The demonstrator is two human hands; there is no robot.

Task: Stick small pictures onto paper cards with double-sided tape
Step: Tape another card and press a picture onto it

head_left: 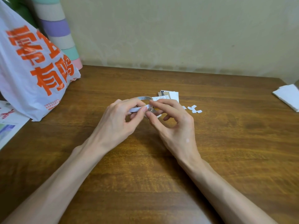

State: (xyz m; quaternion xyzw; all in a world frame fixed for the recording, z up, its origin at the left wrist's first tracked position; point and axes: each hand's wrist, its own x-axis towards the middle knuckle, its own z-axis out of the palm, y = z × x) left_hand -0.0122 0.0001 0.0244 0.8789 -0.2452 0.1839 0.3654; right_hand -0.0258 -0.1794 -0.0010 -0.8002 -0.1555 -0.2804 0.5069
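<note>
My left hand (120,117) grips a white roll of double-sided tape (142,99) above the middle of the wooden table (161,175). My right hand (171,122) pinches the loose end of the tape (151,109) between thumb and forefinger, right beside the left thumb. Just behind the hands lies a small pile of pictures and paper cards (169,95), partly hidden by the roll and fingers. A few white backing scraps (195,109) lie to the right of the pile.
A white plastic bag with orange characters (32,70) stands at the left, with striped rolls (59,29) behind it. Printed papers (8,126) lie at the left edge. Folded white paper (288,96) sits at the far right. A wall runs along the table's back edge.
</note>
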